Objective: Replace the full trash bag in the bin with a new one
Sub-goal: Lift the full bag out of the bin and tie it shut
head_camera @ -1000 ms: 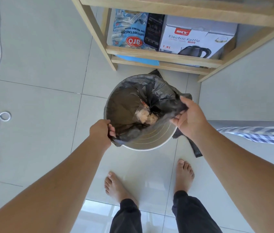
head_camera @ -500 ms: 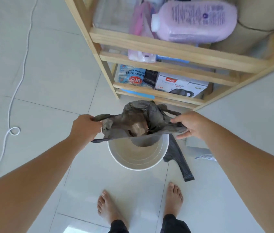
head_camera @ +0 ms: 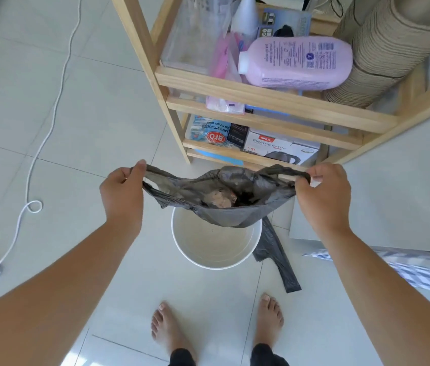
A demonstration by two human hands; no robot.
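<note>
The full black trash bag [head_camera: 224, 204] hangs in the air above the white round bin [head_camera: 216, 261], stretched wide between my hands, with crumpled waste showing in its mouth. My left hand [head_camera: 124, 194] grips the bag's left handle loop. My right hand [head_camera: 322, 191] pinches the right handle loop. The bin stands bare inside on the tiled floor. A folded new black bag [head_camera: 277, 262] lies flat on the floor against the bin's right side.
A wooden shelf unit [head_camera: 261, 93] stands just behind the bin, holding a pink bottle [head_camera: 295, 62], a kettle box [head_camera: 282, 149] and packets. A white cable [head_camera: 34, 165] runs over the floor at left. Checked cloth [head_camera: 419, 270] lies at right. My bare feet [head_camera: 169, 328] are near the bin.
The bag was still lining the bin a second ago. Both hands have lifted it out by its handles and pulled it wide; the view has tilted up to show more of the shelf.
</note>
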